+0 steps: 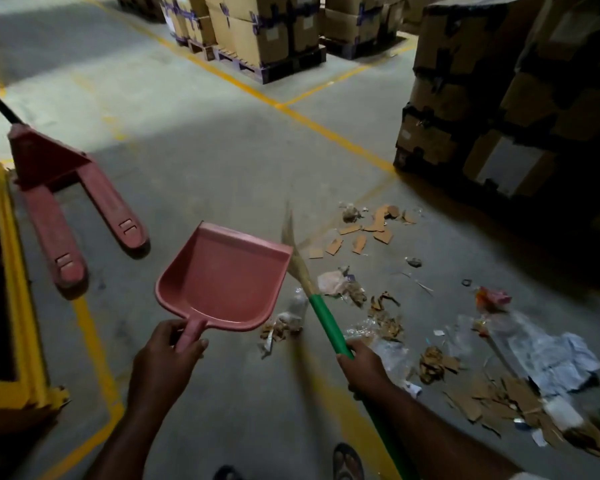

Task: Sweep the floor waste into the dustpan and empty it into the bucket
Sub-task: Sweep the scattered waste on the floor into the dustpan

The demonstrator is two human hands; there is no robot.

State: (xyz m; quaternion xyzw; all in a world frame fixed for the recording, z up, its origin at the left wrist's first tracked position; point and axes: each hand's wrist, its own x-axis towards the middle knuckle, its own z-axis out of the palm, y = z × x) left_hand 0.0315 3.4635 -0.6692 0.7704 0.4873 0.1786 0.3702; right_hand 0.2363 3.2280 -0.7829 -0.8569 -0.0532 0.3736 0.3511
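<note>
— The left hand is wrapped round the dustpan handle; the right hand is clamped on the broom, on its green shaft. Why both at once?
— So sweeping and catching go together, I'd say. The right grip sits low, near the bristles, which suits short one-handed strokes.
— The dustpan looks empty.
— It is, and it seems held off the floor, mouth pointing away, just left of the waste. Its lip must lie flat beside the scraps before anything goes in.
— Where does the waste lie?
— Scattered to the right: cardboard bits, plastic film, paper, from beside the right hand out towards the boxes.
— And the bucket?
— Not in view. The pallet jack rests to the left, well apart from the waste, so it shouldn't hinder the broom.
</note>
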